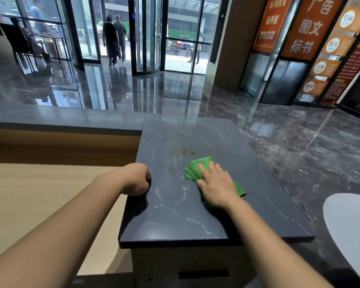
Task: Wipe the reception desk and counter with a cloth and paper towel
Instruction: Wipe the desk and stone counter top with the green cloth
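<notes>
The green cloth (197,165) lies bunched on the dark, white-veined counter (175,215), a little right of the slab's middle. The person's right hand (215,187) is laid flat on top of it, fingers straight and slightly spread, palm pressing it to the stone. Green shows past the fingertips on the far side and again beside the heel of the hand on the right. Just beyond the cloth, not touching it, a small brownish stain (188,151) sits on the stone. The left hand (136,179) is at the counter's left edge, knuckles up, fingers curled over the lip and gripping it. Both forearms are bare.

Left of the slab and lower down runs a pale wood desk surface (50,183), backed by a wooden upstand with a long dark ledge (60,119) on top. Under the slab's near edge there's a front panel with a dark slot in it. At the far right a pale oval shape (351,225) cuts into view; I can't tell what it is.

Beyond the counter the polished dark marble floor (299,152) mirrors the glass entrance, where a revolving door (146,34) stands. Two people in dark clothes (112,40) are in the open doorway to its left, backs turned. Orange signboards (312,26) with white characters line the right wall
</notes>
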